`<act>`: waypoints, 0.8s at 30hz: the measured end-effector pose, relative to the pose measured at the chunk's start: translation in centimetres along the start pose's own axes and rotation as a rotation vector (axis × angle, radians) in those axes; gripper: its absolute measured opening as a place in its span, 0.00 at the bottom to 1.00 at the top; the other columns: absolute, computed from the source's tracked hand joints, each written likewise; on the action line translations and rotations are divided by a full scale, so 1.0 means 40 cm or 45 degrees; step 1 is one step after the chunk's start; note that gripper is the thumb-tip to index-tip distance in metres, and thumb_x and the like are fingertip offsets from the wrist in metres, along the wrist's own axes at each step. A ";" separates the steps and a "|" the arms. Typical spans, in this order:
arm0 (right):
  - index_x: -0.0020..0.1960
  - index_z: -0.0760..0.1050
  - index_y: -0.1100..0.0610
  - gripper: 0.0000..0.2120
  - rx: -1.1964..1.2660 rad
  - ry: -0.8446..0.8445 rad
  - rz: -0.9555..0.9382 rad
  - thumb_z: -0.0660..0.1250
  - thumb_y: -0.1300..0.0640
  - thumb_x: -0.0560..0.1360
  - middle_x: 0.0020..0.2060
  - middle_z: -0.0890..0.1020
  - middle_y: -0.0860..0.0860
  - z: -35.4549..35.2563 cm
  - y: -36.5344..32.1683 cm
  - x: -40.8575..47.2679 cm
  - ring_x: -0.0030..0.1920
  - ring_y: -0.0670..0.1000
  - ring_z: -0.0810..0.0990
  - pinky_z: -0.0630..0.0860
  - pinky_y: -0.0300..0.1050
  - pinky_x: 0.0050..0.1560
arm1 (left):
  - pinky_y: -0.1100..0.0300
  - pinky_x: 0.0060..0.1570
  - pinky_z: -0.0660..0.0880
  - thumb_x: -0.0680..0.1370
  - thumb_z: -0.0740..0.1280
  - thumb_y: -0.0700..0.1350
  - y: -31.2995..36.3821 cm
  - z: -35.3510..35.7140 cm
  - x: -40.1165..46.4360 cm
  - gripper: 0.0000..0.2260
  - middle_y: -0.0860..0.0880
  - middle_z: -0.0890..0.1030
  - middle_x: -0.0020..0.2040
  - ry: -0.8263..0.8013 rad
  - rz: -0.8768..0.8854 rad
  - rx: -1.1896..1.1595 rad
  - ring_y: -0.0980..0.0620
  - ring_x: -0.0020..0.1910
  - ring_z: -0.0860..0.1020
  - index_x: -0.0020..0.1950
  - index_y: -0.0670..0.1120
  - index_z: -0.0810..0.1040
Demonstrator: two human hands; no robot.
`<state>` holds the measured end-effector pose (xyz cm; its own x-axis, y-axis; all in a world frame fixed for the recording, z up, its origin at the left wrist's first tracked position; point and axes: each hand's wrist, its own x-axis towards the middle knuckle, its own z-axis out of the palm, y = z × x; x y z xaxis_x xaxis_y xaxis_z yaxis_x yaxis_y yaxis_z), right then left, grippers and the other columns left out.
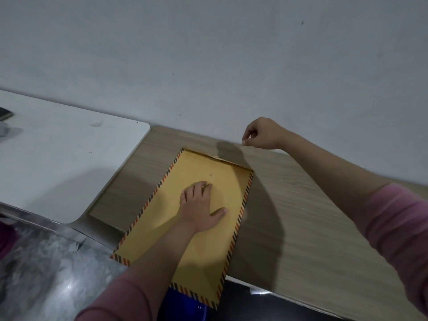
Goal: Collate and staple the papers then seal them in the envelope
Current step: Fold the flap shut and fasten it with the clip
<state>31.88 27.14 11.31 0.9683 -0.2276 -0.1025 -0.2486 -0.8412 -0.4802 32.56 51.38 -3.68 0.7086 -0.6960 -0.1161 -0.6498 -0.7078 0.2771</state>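
Note:
A brown envelope (203, 239) with a red-and-black striped border lies lengthwise on the wooden table (301, 228), its near end hanging over the front edge. A small metal dot (210, 174) sits near its far end, where the flap edge looks slightly lifted. My left hand (199, 205) rests flat on the envelope's upper half, fingers spread. My right hand (261, 134) hovers beyond the envelope's far right corner, close to the wall, thumb and fingertips pinched together with nothing visible between them. No loose papers or stapler are in view.
A white tabletop (69, 158) adjoins the wooden one on the left, with a dark object (4, 113) at its far left edge. A blue thing (185, 306) shows below the envelope's overhanging end. A grey wall (208, 54) stands right behind the table.

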 end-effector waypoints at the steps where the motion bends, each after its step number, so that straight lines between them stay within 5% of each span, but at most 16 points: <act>1: 0.43 0.81 0.59 0.05 -0.076 -0.003 0.017 0.69 0.57 0.72 0.35 0.78 0.48 -0.002 0.003 -0.006 0.36 0.45 0.75 0.70 0.37 0.36 | 0.42 0.71 0.54 0.73 0.56 0.68 -0.001 -0.011 0.006 0.36 0.49 0.57 0.73 -0.025 0.007 -0.013 0.45 0.72 0.55 0.75 0.49 0.56; 8: 0.45 0.81 0.60 0.07 -0.125 -0.010 0.091 0.66 0.59 0.72 0.37 0.80 0.49 0.113 0.022 -0.071 0.40 0.48 0.75 0.70 0.39 0.41 | 0.53 0.64 0.70 0.73 0.67 0.47 -0.050 -0.087 0.059 0.31 0.48 0.64 0.69 0.023 0.204 -0.145 0.47 0.68 0.66 0.74 0.46 0.61; 12: 0.44 0.82 0.57 0.06 0.072 0.022 0.074 0.66 0.60 0.72 0.32 0.78 0.43 0.196 0.007 -0.128 0.33 0.43 0.74 0.67 0.34 0.33 | 0.46 0.70 0.62 0.68 0.72 0.59 -0.075 -0.123 0.131 0.46 0.47 0.55 0.76 -0.004 0.297 0.174 0.45 0.73 0.59 0.77 0.46 0.51; 15: 0.41 0.82 0.56 0.06 0.187 0.021 0.041 0.67 0.61 0.71 0.42 0.81 0.49 0.249 0.004 -0.159 0.43 0.45 0.77 0.72 0.39 0.45 | 0.40 0.72 0.49 0.69 0.68 0.64 -0.072 -0.139 0.171 0.50 0.50 0.42 0.78 -0.074 0.373 0.379 0.48 0.77 0.48 0.78 0.48 0.40; 17: 0.40 0.82 0.56 0.05 0.180 0.047 0.026 0.68 0.60 0.71 0.51 0.78 0.51 0.277 0.008 -0.171 0.51 0.43 0.74 0.68 0.35 0.50 | 0.39 0.71 0.42 0.70 0.64 0.67 -0.071 -0.139 0.192 0.49 0.52 0.38 0.78 -0.126 0.437 0.480 0.51 0.77 0.42 0.77 0.49 0.37; 21: 0.38 0.82 0.58 0.06 0.192 0.070 0.001 0.66 0.60 0.68 0.57 0.80 0.55 0.309 0.022 -0.176 0.63 0.48 0.74 0.63 0.37 0.59 | 0.37 0.69 0.36 0.69 0.58 0.73 -0.071 -0.121 0.222 0.48 0.53 0.44 0.79 -0.173 0.497 0.514 0.53 0.77 0.40 0.77 0.50 0.40; 24: 0.37 0.81 0.59 0.06 0.199 0.100 0.024 0.66 0.61 0.68 0.55 0.82 0.55 0.317 0.030 -0.173 0.62 0.51 0.75 0.63 0.38 0.61 | 0.36 0.69 0.37 0.66 0.55 0.76 -0.069 -0.106 0.228 0.48 0.51 0.51 0.78 -0.197 0.457 0.477 0.49 0.77 0.44 0.77 0.53 0.43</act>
<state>25.17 33.93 0.39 0.9572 -0.2854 -0.0470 -0.2540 -0.7514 -0.6090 41.98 47.51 -1.48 0.3937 -0.8917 -0.2234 -0.9172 -0.3973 -0.0305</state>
